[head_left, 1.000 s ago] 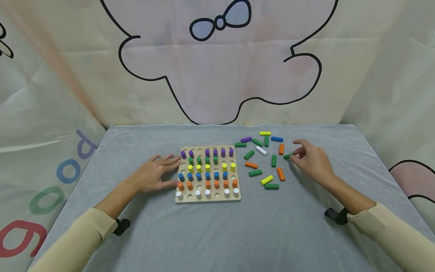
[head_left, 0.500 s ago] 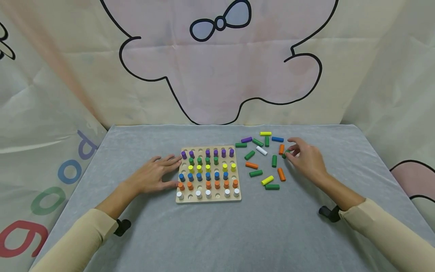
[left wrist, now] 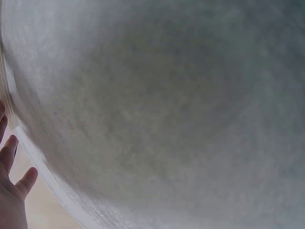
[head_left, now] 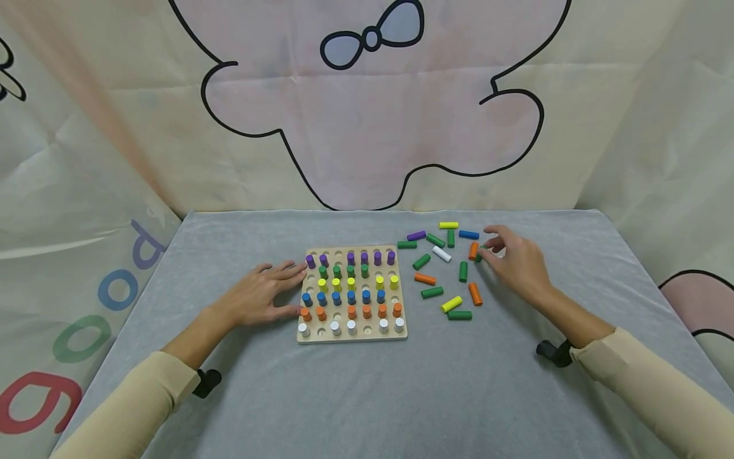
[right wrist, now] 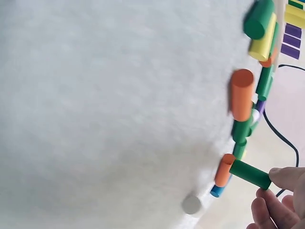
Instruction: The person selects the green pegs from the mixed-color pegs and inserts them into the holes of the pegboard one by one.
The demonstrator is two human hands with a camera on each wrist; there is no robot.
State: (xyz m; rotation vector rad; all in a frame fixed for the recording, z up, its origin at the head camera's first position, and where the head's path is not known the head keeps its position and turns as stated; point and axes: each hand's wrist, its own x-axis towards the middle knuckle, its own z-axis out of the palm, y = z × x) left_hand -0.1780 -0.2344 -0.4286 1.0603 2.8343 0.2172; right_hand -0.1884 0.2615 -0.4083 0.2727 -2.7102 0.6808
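My right hand [head_left: 520, 266] pinches a green peg [right wrist: 250, 174] between thumb and fingertips, at the right side of the loose pegs. In the right wrist view the peg's far end meets an orange peg [right wrist: 224, 170] on the cloth. With its fingers stretched out, my left hand [head_left: 258, 293] touches the left edge of a wooden pegboard [head_left: 344, 339]. Rows of purple, green, yellow, blue, orange and white pegs stand upright in the board, with some bare holes between them. Only part of the left hand [left wrist: 12, 191] shows in the left wrist view.
Loose pegs lie scattered right of the board, among them a white peg [head_left: 441, 254], a blue peg [head_left: 468, 234], a purple peg [head_left: 416, 236] and several green ones. A grey cloth [head_left: 367, 395] covers the table, and a printed curtain [head_left: 367, 127] hangs behind.
My right hand has moved left and slightly away from me with the green peg. The orange peg beside it has shifted a little left. The left hand has stayed at the board.
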